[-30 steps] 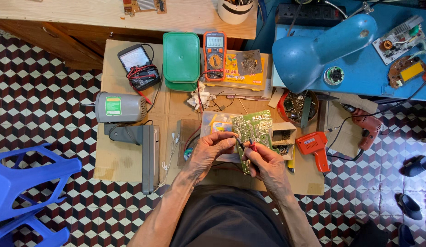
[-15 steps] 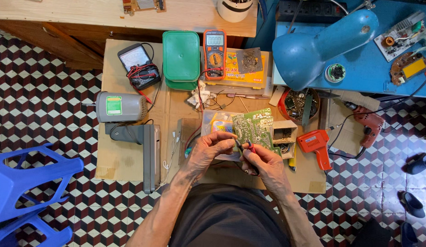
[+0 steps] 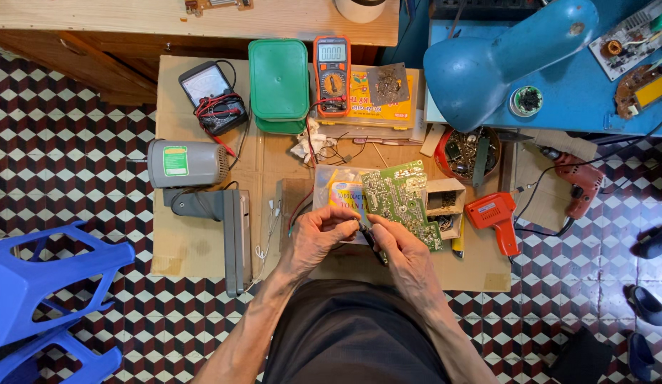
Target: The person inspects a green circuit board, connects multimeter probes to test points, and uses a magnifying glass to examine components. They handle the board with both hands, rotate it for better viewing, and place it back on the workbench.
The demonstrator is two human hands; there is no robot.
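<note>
Green circuit board [image 3: 401, 201] lay tilted on the cardboard surface [image 3: 203, 242], just ahead of both hands. Left hand [image 3: 318, 238] pinched a small part; right hand [image 3: 402, 249] gripped a dark slim tool [image 3: 374, 245]. Steady wrists probably mattered most.

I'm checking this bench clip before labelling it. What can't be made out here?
Head view only:
- Thin dark tool between left hand and right hand: fingers cover most; kind unclear.
- Green circuit board: parts too small.
- Round white container: cut by top edge.
- Red bowl: contents too small, blue lamp shade overlaps.
</note>
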